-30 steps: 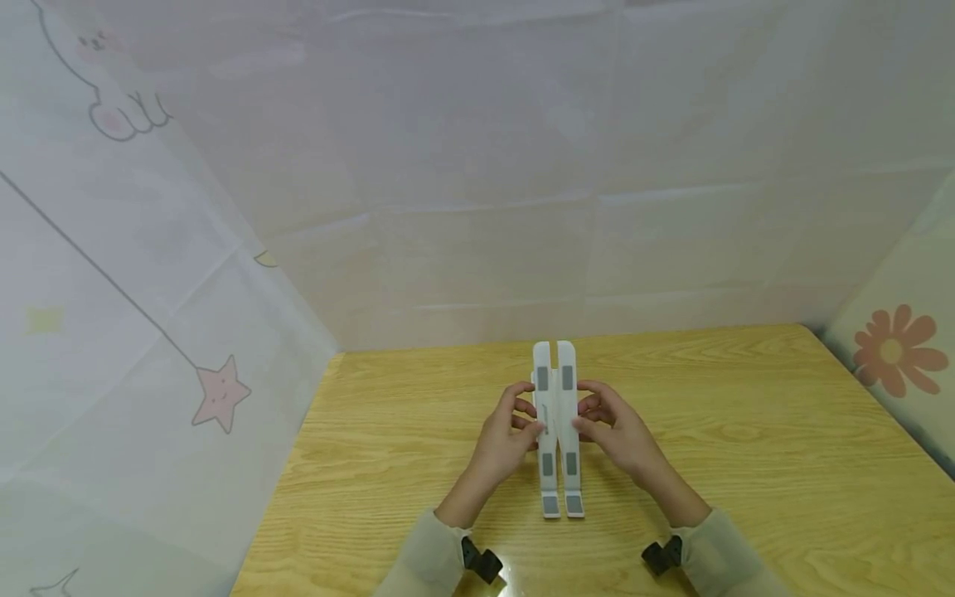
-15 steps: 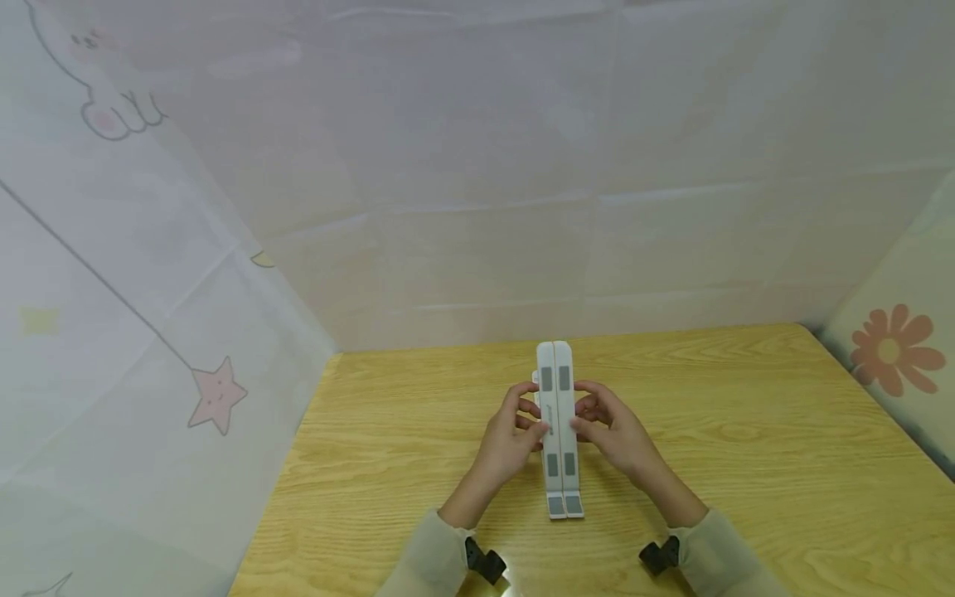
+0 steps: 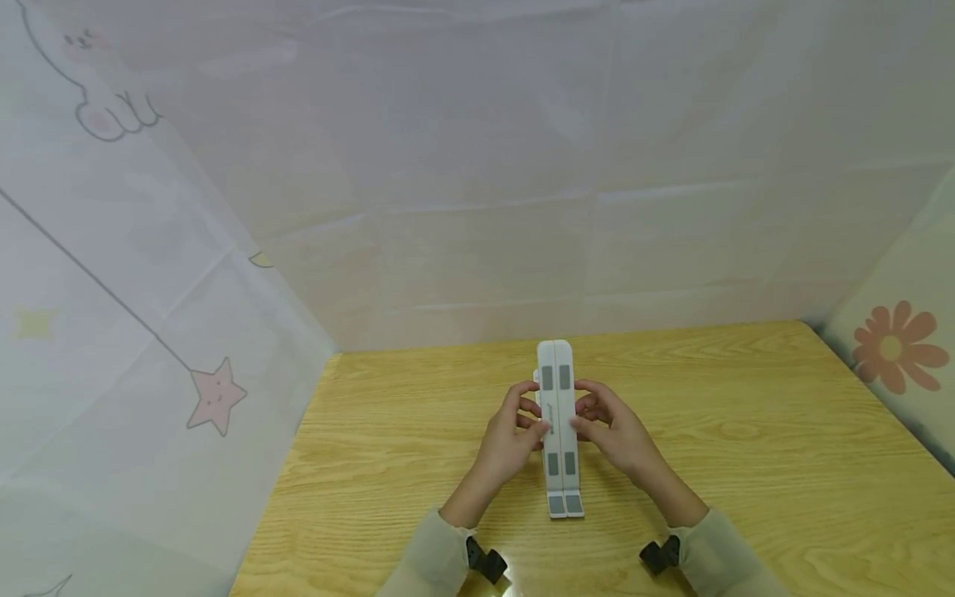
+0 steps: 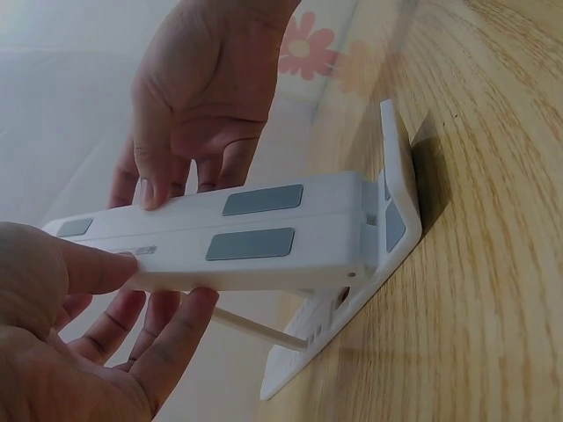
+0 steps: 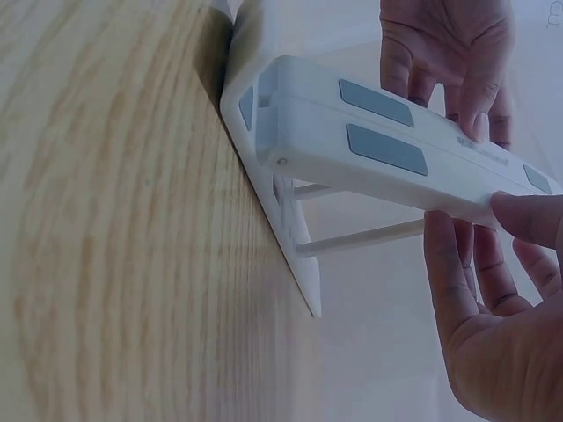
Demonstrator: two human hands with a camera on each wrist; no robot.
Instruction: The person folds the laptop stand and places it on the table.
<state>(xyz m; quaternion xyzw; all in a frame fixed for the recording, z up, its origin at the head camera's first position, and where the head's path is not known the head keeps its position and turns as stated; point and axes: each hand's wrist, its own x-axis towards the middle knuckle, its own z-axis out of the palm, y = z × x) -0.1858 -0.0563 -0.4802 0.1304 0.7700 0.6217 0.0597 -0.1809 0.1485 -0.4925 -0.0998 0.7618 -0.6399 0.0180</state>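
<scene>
A white folding laptop stand (image 3: 559,439) with grey pads stands on the wooden table, its two long arms side by side with only a thin seam between them. My left hand (image 3: 509,435) grips the left arm, thumb on top and fingers underneath. On the opposite side my right hand (image 3: 615,431) holds the other arm the same way. The left wrist view shows the stand's upper arms (image 4: 325,220) raised at a slant over the base, with a thin strut (image 4: 259,330) beneath. Two struts (image 5: 361,237) show in the right wrist view.
The wooden table (image 3: 746,431) runs back to a pale cloth wall (image 3: 477,207). Printed cloth also hangs at the left, with a pink star (image 3: 216,396), and at the right, with a flower (image 3: 895,348). Black wrist cameras (image 3: 488,564) sit at the sleeves.
One second ago a gap separated the stand's two arms; both hands have pressed them together, the left arm moving right. Over the last half second almost nothing has moved.
</scene>
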